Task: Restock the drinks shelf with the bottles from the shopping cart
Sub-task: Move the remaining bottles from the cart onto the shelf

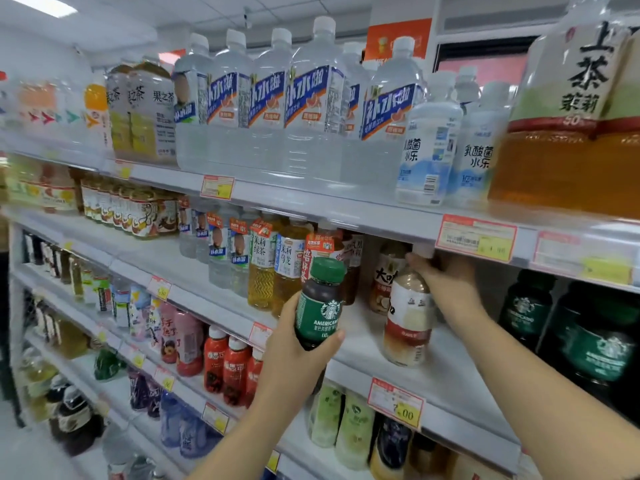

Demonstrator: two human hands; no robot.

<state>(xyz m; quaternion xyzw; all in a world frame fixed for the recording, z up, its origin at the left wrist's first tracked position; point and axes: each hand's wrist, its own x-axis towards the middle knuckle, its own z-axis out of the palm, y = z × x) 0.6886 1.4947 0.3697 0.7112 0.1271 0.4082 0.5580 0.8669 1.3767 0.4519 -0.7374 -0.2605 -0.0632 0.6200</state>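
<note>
The left hand (298,348) grips a coffee bottle (320,306), green label reading AMERICANO, upright before the front edge of the shelf (446,375). The right hand (446,282), arm outstretched, clasps the top of a tea bottle (408,323) standing there.

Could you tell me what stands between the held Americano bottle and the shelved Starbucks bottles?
In the head view, a tan bottle, its top held by the right hand.

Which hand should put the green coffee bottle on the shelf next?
Probably the left hand: it grips the green-capped coffee bottle right in front of the shelf. The right hand is busy holding the top of the beige-and-red bottle.
</note>
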